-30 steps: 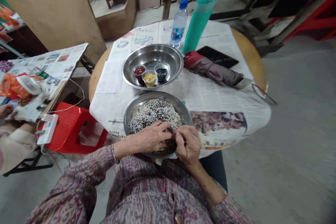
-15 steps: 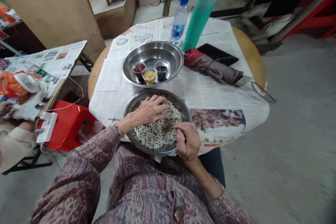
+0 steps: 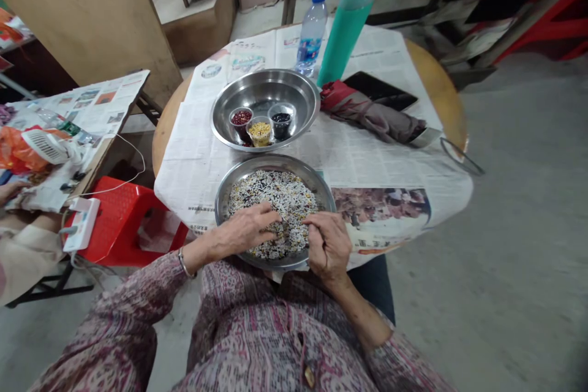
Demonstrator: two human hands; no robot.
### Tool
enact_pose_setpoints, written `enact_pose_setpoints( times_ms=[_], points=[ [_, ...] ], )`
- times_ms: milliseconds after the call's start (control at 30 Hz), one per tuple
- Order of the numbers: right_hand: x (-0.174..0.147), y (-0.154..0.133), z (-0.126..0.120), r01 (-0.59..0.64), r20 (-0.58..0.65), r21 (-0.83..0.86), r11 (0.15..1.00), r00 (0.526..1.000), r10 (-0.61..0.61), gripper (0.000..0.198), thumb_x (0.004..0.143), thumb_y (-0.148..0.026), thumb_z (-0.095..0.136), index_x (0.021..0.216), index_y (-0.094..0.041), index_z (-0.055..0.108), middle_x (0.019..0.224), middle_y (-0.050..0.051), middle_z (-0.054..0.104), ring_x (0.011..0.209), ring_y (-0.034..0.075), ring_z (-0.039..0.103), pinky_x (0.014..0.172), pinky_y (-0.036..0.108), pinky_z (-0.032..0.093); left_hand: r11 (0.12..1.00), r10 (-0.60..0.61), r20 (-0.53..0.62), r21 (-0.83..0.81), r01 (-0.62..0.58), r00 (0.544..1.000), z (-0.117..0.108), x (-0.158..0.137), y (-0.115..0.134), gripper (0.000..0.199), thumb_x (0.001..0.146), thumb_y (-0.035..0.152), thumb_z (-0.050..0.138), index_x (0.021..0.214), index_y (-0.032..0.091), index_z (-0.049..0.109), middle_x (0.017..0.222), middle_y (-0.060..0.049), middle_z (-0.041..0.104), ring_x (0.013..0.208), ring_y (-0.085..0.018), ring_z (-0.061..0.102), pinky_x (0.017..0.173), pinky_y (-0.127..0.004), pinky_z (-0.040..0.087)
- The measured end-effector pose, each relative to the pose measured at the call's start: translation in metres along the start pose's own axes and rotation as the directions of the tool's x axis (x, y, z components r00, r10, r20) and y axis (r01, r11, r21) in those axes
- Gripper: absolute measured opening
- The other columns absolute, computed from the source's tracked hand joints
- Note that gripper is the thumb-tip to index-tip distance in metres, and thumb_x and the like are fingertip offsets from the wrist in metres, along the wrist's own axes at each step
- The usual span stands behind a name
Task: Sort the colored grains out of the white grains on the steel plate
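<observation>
A steel basin point(image 3: 222, 187) of mixed white, black, yellow and dark red grains and beans point(image 3: 294, 193) sits at the near edge of the table. My left hand point(image 3: 250, 226) reaches over the basin's near left side, fingers bent and a little apart, tips down at the grains. At the right rim my right hand point(image 3: 329, 242) is closed, thumb and fingers pinched together; whatever is between them is too small to make out. Behind stands a larger steel basin point(image 3: 239, 89) with clear cups of red beans point(image 3: 241, 117), yellow kernels point(image 3: 260, 130) and black beans point(image 3: 281, 119).
Newspaper point(image 3: 184, 159) covers the round table. A water bottle point(image 3: 311, 33), a teal bottle point(image 3: 351, 24), a folded umbrella point(image 3: 367, 113) and a dark flat item point(image 3: 381, 90) lie or stand beyond. Leftward are a red stool point(image 3: 124, 214), a power strip point(image 3: 82, 223) and another person's hand point(image 3: 11, 191).
My left hand has drawn back toward me and left from the middle of the grains, baring the far part of the heap. My right hand stays pinched in nearly the same place.
</observation>
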State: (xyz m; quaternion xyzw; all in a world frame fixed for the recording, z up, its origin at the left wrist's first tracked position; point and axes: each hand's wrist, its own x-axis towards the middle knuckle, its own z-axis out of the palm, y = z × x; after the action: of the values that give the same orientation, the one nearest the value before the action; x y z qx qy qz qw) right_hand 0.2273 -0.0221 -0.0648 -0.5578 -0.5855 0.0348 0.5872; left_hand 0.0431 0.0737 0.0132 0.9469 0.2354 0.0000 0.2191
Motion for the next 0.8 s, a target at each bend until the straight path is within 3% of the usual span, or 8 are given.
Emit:
enact_pose_setpoints(
  times_ms=[133, 233, 367, 467, 633, 800],
  points=[
    [0.0, 0.0, 0.0, 0.002, 0.001, -0.008, 1.0, 1.0, -0.002, 0.019, 0.088, -0.011, 0.049, 0.091, -0.023, 0.064, 0.084, 0.003, 0.067, 0.084, 0.021, 0.059, 0.081, 0.039, 0.049, 0.984, 0.093, 0.003, 0.155, -0.092, 0.996, 0.004, 0.019, 0.01, 0.024, 0.1, 0.019, 0.044, 0.116, 0.019, 0.062, 0.113, -0.007, 0.06, 0.107, -0.019, 0.055, 0.094, -0.032, 0.048],
    [0.0, 0.0, 0.0, 0.007, 0.001, -0.011, 1.0, 1.0, -0.007, 0.019, 0.089, -0.011, 0.048, 0.091, -0.022, 0.063, 0.084, 0.004, 0.066, 0.084, 0.021, 0.059, 0.081, 0.038, 0.048, 0.946, 0.157, -0.043, 0.294, -0.138, 0.987, 0.0, 0.043, 0.0, 0.03, 0.1, 0.019, 0.042, 0.123, 0.022, 0.062, 0.131, -0.007, 0.057, 0.12, -0.024, 0.049, 0.101, -0.039, 0.044],
    [0.001, 0.0, 0.0, 0.013, 0.003, -0.021, 1.0, 1.0, -0.013, 0.018, 0.089, -0.01, 0.049, 0.091, -0.022, 0.062, 0.083, 0.004, 0.065, 0.085, 0.022, 0.057, 0.081, 0.039, 0.048, 0.928, 0.241, -0.064, 0.308, -0.21, 0.968, -0.003, 0.065, -0.012, 0.038, 0.096, 0.027, 0.054, 0.134, 0.031, 0.056, 0.15, -0.003, 0.043, 0.137, -0.026, 0.036, 0.112, -0.047, 0.033],
    [0.001, -0.001, 0.0, 0.016, 0.001, -0.031, 0.999, 1.0, -0.016, 0.018, 0.089, -0.011, 0.049, 0.09, -0.022, 0.062, 0.083, 0.004, 0.065, 0.085, 0.022, 0.058, 0.08, 0.039, 0.048, 0.934, 0.257, -0.024, 0.262, -0.242, 0.966, -0.002, 0.071, -0.014, 0.035, 0.092, 0.03, 0.059, 0.127, 0.028, 0.061, 0.139, -0.006, 0.053, 0.129, -0.026, 0.044, 0.11, -0.046, 0.035],
    [0.001, -0.001, -0.001, 0.015, 0.006, -0.027, 1.0, 1.0, -0.015, 0.018, 0.089, -0.01, 0.048, 0.091, -0.023, 0.061, 0.083, 0.003, 0.065, 0.083, 0.021, 0.058, 0.079, 0.038, 0.048, 0.946, 0.222, 0.101, 0.22, -0.24, 0.97, -0.014, 0.056, -0.011, 0.021, 0.094, 0.015, 0.05, 0.105, 0.019, 0.067, 0.106, -0.007, 0.063, 0.102, -0.02, 0.056, 0.096, -0.034, 0.043],
    [0.0, 0.0, 0.0, 0.021, -0.006, -0.025, 0.999, 1.0, -0.021, 0.018, 0.088, -0.011, 0.049, 0.092, -0.023, 0.063, 0.083, 0.003, 0.066, 0.084, 0.021, 0.059, 0.08, 0.039, 0.048, 0.977, 0.098, 0.168, 0.171, -0.126, 0.981, -0.034, 0.005, -0.004, 0.018, 0.097, 0.021, 0.049, 0.102, 0.022, 0.066, 0.099, -0.004, 0.062, 0.089, -0.016, 0.059, 0.081, -0.028, 0.046]
  ],
)
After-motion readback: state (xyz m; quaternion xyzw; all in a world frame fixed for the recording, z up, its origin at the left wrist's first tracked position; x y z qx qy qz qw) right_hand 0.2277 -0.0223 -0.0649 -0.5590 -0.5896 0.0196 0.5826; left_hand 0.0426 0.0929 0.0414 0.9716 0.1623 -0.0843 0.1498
